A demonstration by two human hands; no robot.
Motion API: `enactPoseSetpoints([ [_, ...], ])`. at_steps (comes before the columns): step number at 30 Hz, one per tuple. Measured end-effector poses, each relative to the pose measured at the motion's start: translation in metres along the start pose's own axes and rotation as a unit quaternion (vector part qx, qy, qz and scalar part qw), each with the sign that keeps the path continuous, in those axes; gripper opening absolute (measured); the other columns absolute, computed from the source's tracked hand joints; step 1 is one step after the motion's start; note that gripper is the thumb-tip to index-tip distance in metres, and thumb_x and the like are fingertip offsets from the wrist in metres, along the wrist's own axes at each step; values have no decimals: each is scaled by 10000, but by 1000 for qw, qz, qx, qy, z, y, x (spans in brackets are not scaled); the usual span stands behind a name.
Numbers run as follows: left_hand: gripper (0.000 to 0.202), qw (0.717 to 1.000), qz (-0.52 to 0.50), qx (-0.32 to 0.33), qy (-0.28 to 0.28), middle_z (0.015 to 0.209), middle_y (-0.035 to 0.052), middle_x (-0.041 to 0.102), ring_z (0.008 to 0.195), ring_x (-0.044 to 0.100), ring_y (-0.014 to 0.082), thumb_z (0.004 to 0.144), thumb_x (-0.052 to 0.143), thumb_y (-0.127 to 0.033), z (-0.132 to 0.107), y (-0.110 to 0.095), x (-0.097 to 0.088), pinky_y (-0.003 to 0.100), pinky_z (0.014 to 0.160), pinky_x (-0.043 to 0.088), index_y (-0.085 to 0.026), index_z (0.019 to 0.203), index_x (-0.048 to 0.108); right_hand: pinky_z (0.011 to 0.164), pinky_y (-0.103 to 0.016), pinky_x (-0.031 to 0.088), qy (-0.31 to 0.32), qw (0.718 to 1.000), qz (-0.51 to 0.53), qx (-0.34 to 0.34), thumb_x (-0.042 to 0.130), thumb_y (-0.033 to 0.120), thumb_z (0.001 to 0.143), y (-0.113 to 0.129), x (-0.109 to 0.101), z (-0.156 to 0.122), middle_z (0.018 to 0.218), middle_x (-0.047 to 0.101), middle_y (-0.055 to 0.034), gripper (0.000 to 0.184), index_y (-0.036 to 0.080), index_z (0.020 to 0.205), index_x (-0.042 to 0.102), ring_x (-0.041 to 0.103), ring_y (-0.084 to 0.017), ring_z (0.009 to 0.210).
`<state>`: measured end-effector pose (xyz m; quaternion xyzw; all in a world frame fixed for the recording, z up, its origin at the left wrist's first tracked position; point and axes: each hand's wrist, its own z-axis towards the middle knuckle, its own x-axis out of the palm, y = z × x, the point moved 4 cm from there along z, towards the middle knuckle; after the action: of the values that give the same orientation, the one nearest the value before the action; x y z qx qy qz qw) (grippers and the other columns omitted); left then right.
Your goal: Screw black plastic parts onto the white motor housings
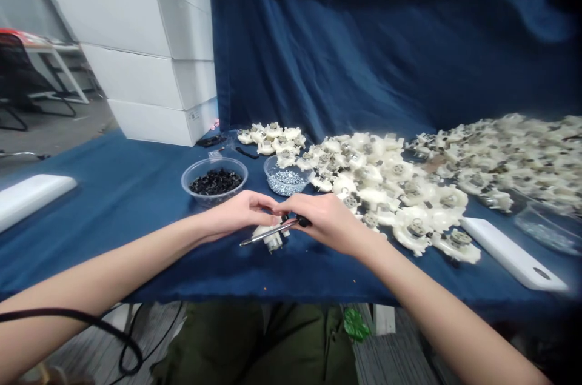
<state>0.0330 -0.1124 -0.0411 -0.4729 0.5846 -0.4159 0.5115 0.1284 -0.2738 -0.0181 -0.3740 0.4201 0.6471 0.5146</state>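
My left hand (240,212) and my right hand (325,221) meet at the middle of the blue-covered table (136,203). Between them lies a white plastic part (271,238) with a small motor. My right hand is closed round a screwdriver (268,233), whose metal shaft points left under my left fingers. My left hand's fingers are curled down on the white part. Just behind my hands stand a clear bowl of black pieces (214,180) and a smaller clear bowl of silvery screws (286,180).
A big heap of white plastic parts (386,182) spreads from the centre to the far right. A white flat device (511,253) lies at right, another white bar (31,194) at left. White boxes (150,39) are stacked behind; a blue cloth hangs at the back.
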Motion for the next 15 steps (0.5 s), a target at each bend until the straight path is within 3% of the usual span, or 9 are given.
enactPoseSetpoints([
  [5,304,999,-29,12,30,1073,72,750,1009,679,202,808,774,-394,7,7,7,304,930,508,-174,1017,755,613,-240,379,-59,993,-97,14,493,370,1031,-7,2,-9,1036,714,-36,250,228,1112,682,655,-110,777],
  [8,261,999,-16,13,45,866,16,721,780,631,131,871,699,-395,11,12,10,235,744,460,-177,1014,693,618,-248,363,-94,989,-113,9,512,384,1025,-10,7,-15,918,705,-19,253,210,988,692,619,-95,709],
  [11,212,998,23,26,49,694,-47,595,601,480,88,916,614,-385,13,14,14,209,589,334,-188,995,617,633,-254,359,-115,985,-126,0,547,393,1011,-11,13,-19,867,703,-13,252,207,925,695,598,-94,683],
  [15,206,994,79,63,45,796,-17,616,719,544,136,951,498,-400,12,10,21,252,681,424,-207,985,562,634,-267,357,-133,982,-132,6,564,389,1002,-7,19,-21,831,703,-16,254,206,886,697,583,-101,669],
])
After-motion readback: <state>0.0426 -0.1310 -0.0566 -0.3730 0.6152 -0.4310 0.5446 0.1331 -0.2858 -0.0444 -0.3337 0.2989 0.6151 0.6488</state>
